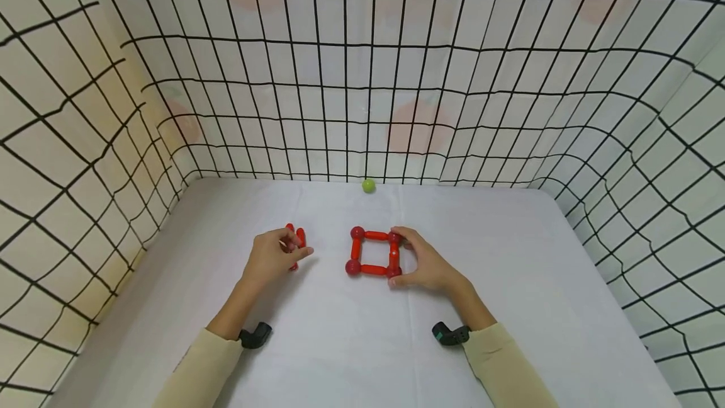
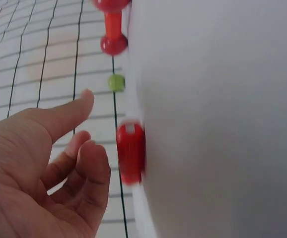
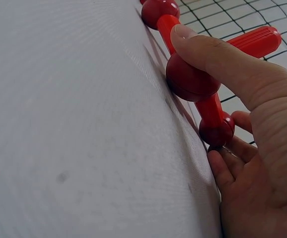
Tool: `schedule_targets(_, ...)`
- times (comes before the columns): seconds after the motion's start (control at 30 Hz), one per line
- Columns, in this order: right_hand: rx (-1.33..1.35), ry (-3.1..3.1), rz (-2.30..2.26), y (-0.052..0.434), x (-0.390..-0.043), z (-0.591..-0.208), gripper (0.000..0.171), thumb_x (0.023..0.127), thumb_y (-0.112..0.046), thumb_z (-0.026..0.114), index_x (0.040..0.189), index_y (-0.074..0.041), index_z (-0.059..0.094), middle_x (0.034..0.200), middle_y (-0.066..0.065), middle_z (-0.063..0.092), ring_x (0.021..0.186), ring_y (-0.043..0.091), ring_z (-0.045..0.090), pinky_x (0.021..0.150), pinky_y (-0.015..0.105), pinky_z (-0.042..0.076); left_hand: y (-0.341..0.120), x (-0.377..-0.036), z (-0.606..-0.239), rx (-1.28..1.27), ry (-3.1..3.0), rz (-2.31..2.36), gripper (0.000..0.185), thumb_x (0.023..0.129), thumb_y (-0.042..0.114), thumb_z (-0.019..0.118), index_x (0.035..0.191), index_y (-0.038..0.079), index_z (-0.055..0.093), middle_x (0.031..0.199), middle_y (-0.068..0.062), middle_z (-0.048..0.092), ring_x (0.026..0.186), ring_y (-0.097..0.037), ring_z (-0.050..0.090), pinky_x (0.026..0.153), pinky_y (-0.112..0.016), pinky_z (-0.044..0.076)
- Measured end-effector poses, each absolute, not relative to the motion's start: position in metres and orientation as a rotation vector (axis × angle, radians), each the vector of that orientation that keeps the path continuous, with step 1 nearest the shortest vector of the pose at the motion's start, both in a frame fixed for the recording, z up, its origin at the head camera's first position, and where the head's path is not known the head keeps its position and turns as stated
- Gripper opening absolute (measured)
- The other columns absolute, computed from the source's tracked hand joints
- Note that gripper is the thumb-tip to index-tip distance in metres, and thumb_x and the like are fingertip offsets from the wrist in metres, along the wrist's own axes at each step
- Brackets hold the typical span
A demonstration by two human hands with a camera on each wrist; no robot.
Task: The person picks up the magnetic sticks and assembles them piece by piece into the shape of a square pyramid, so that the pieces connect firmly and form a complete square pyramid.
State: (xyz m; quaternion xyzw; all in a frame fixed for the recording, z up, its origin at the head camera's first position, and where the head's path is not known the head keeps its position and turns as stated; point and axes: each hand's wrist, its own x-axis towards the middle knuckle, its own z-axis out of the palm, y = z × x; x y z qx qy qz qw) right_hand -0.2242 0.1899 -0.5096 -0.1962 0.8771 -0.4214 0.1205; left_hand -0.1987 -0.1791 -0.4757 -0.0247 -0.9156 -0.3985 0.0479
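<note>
A red square frame (image 1: 372,269) of rods and balls lies flat in the middle of the white table (image 1: 510,282). My right hand (image 1: 403,258) grips its right side. The thumb (image 3: 203,47) presses on the near corner ball (image 3: 190,79), and the fingers curl at the far corner ball (image 3: 215,131). A few loose red rods (image 1: 297,235) lie to the left of the frame. My left hand (image 1: 291,252) is over them with the thumb out and the fingers loosely curled. In the left wrist view one rod (image 2: 131,151) lies just beyond the fingertips (image 2: 96,153), and nothing is gripped.
A small green ball (image 1: 369,186) rests at the far edge of the table against the back wall. White walls (image 1: 362,80) with a black grid close in the table at the back, left and right. Bare tabletop lies in front of both hands.
</note>
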Motion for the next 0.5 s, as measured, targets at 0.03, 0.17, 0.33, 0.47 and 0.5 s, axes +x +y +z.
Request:
schedule_targets(0.03,-0.576,2.559,-1.235,0.19,-0.224,-0.51,0.112,0.067,-0.046,0.096,0.158,-0.032,0.032,0.162,-0.005,0.036,0.148,0.029,0.04,0.121,0.054,0.037,-0.184,-0.197,-0.475,-0.035,-2.799,-1.2,0.032,0.082,0.035,0.088,0.087,0.012,0.067,0.078,-0.003,0.063,0.071,-0.018,0.056,0.054,-0.024,0.045)
schedule_targets(0.17,-0.575,2.555,-1.231,0.19,-0.225,-0.513,0.113,0.067,-0.047,0.096,0.158,-0.032,0.032,0.162,-0.005,0.036,0.149,0.029,0.04,0.121,0.054,0.036,-0.198,-0.191,-0.476,0.096,-2.851,-1.136,0.039,0.082,0.04,0.087,0.088,0.009,0.064,0.077,-0.006,0.061,0.069,-0.02,0.053,0.053,-0.027,0.042)
schedule_targets(0.33,-0.571,2.561,-1.23,0.191,-0.226,-0.515,0.113,0.066,-0.048,0.096,0.158,-0.034,0.032,0.162,-0.005,0.037,0.149,0.029,0.04,0.121,0.053,0.036,-0.201,-0.189,-0.478,0.166,-2.94,-1.121,0.053,0.079,0.05,0.086,0.093,0.007,0.059,0.075,-0.005,0.059,0.061,-0.018,0.056,0.055,-0.027,0.043)
schedule_targets(0.47,-0.579,2.562,-1.246,0.191,-0.226,-0.515,0.112,0.066,-0.048,0.096,0.158,-0.035,0.032,0.162,-0.005,0.037,0.15,0.029,0.039,0.122,0.054,0.034,-0.199,-0.19,-0.477,0.196,-2.994,-1.127,0.052,0.081,0.047,0.086,0.096,0.005,0.059,0.071,-0.006,0.062,0.053,-0.017,0.057,0.052,-0.026,0.043)
schedule_targets(0.5,-0.581,2.561,-1.247,0.191,-0.226,-0.515,0.112,0.066,-0.049,0.096,0.158,-0.035,0.032,0.163,-0.005,0.037,0.15,0.029,0.039,0.122,0.054,0.034,-0.198,-0.19,-0.476,0.204,-3.006,-1.13,0.05,0.081,0.045,0.086,0.097,0.005,0.06,0.071,-0.006,0.064,0.053,-0.017,0.057,0.052,-0.026,0.043)
